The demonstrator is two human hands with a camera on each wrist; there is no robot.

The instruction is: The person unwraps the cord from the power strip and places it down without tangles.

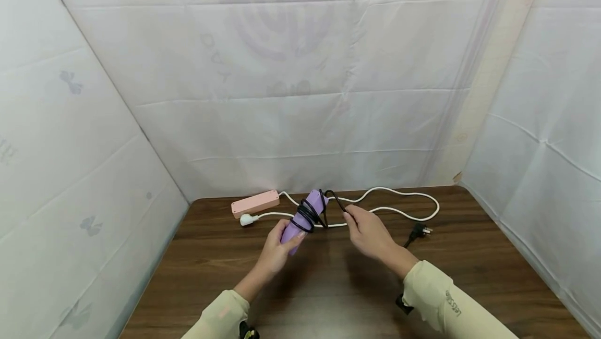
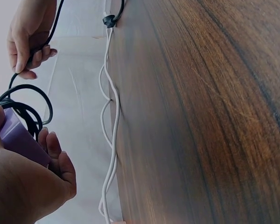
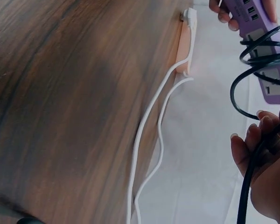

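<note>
A purple power strip [image 1: 292, 231] is tilted above the table, gripped near its lower end by my left hand [image 1: 273, 250]. Several loops of its black cord [image 1: 307, 214] wrap around the strip's middle. My right hand [image 1: 371, 232] holds the cord a little to the right of the strip, with fingers curled round it. In the right wrist view, sockets and USB ports show on the purple strip [image 3: 269, 84], and the black cord [image 3: 246, 196] runs down out of the right hand. The cord's black plug [image 1: 418, 231] hangs to the right, near the right forearm.
Against the back wall lies a pink power strip [image 1: 255, 203] on the wooden table [image 1: 319, 297]. Its white cord [image 1: 429, 216] stretches in a long loop to the right behind both hands. The white plug [image 1: 247, 219] rests in front of the pink strip. White sheeting [image 1: 281, 120] encloses the table.
</note>
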